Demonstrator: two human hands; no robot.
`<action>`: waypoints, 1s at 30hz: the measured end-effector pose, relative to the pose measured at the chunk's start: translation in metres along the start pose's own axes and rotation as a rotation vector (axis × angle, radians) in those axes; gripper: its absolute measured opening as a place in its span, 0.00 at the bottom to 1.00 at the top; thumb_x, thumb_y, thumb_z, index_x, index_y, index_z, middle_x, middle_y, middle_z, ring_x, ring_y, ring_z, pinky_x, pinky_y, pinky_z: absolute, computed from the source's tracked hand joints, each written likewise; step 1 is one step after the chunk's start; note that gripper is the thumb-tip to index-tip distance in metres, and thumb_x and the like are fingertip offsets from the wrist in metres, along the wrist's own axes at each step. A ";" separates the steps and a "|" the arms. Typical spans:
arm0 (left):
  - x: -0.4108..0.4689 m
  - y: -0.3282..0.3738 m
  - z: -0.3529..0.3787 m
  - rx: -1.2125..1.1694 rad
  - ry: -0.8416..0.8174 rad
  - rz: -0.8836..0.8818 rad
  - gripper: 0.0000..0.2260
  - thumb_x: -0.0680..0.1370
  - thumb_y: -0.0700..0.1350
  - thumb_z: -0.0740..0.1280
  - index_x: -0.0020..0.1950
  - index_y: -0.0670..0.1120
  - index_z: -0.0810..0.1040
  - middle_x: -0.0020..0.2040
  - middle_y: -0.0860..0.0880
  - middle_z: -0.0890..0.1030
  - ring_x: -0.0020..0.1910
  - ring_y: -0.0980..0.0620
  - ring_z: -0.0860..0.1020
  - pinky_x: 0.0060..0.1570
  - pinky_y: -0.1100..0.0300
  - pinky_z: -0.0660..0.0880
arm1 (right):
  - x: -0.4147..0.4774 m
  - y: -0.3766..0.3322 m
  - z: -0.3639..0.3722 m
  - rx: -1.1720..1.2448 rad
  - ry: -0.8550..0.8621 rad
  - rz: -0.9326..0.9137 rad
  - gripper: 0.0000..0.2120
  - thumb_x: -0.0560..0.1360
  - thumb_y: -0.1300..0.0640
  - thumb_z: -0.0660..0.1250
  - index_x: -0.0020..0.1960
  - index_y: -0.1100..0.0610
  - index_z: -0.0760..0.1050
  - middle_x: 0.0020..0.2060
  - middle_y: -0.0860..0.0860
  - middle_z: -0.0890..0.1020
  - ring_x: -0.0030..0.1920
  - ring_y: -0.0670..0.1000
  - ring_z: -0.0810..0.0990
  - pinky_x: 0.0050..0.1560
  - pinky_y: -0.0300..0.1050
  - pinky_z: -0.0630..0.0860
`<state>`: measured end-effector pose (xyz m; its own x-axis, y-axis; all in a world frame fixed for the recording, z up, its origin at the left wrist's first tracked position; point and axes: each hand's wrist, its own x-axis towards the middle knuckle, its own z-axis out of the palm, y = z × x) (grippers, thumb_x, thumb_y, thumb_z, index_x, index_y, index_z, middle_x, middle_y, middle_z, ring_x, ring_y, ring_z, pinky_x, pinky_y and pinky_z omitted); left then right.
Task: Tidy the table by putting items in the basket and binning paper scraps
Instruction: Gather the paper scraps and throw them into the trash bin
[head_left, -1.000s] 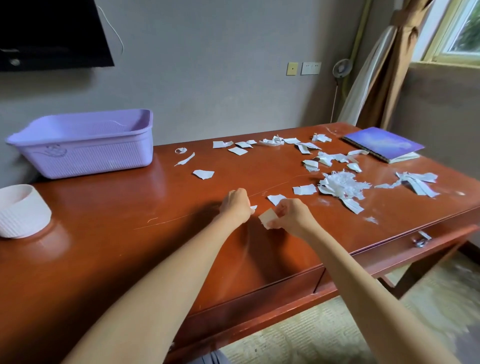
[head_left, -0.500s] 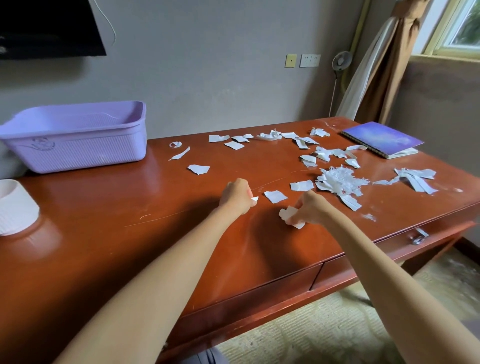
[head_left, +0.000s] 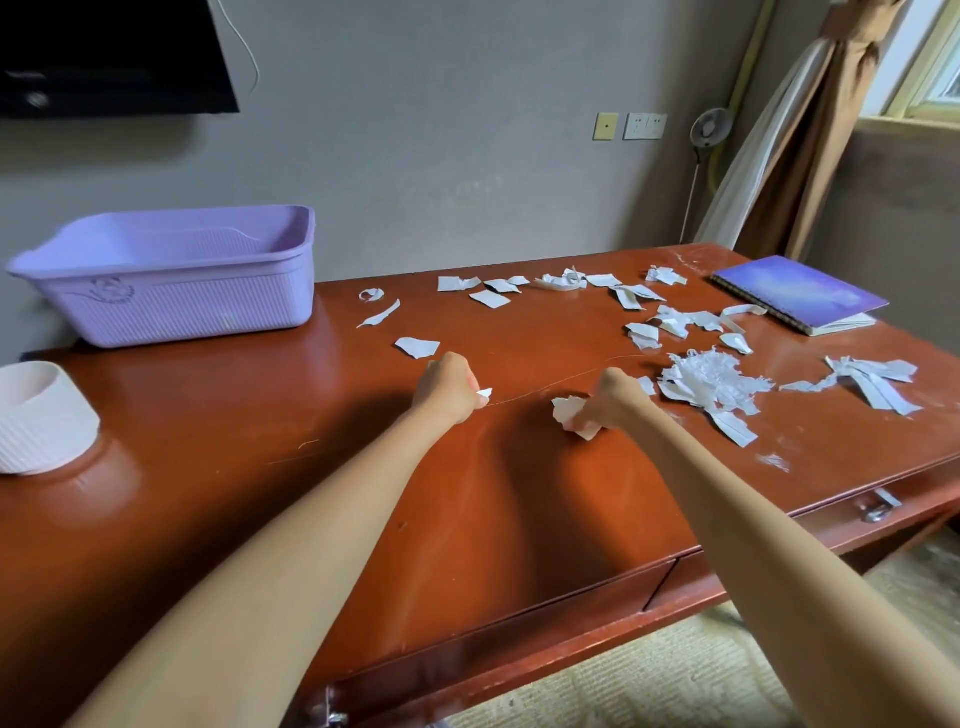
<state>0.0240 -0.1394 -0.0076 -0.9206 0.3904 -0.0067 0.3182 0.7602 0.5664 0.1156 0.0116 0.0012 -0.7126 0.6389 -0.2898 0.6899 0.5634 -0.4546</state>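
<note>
Since half a second ago your right hand (head_left: 610, 397) has gathered the scrap that lay between your hands and now clamps a wad of scraps (head_left: 574, 415) low over the table (head_left: 208, 499). Your left hand (head_left: 449, 387) is fisted on a small scrap (head_left: 484, 393). Loose scraps (head_left: 711, 387) lie just right of your right hand; the basket (head_left: 176, 275) sits far left of your left hand.
</note>
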 end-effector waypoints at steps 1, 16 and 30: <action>0.002 -0.001 0.000 0.000 0.000 -0.003 0.12 0.76 0.44 0.69 0.57 0.40 0.79 0.58 0.43 0.80 0.57 0.45 0.79 0.53 0.58 0.77 | 0.003 -0.002 -0.001 0.000 -0.007 0.027 0.30 0.66 0.53 0.77 0.61 0.63 0.69 0.50 0.56 0.75 0.48 0.53 0.73 0.46 0.42 0.71; 0.063 -0.042 -0.028 -0.054 0.037 -0.127 0.25 0.73 0.44 0.72 0.67 0.39 0.70 0.66 0.41 0.74 0.65 0.42 0.73 0.60 0.54 0.74 | 0.031 -0.074 0.027 0.150 0.030 -0.158 0.21 0.67 0.61 0.75 0.58 0.61 0.77 0.55 0.58 0.80 0.50 0.55 0.79 0.38 0.44 0.73; 0.139 -0.064 -0.031 0.126 -0.065 -0.167 0.24 0.72 0.53 0.72 0.61 0.40 0.75 0.62 0.42 0.78 0.62 0.43 0.76 0.52 0.58 0.73 | 0.088 -0.133 0.051 0.196 0.023 -0.180 0.19 0.68 0.62 0.74 0.58 0.62 0.76 0.56 0.59 0.79 0.54 0.57 0.80 0.50 0.45 0.77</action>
<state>-0.1314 -0.1501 -0.0196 -0.9479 0.2826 -0.1471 0.1915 0.8744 0.4459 -0.0451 -0.0342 -0.0069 -0.8167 0.5511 -0.1711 0.5131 0.5578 -0.6524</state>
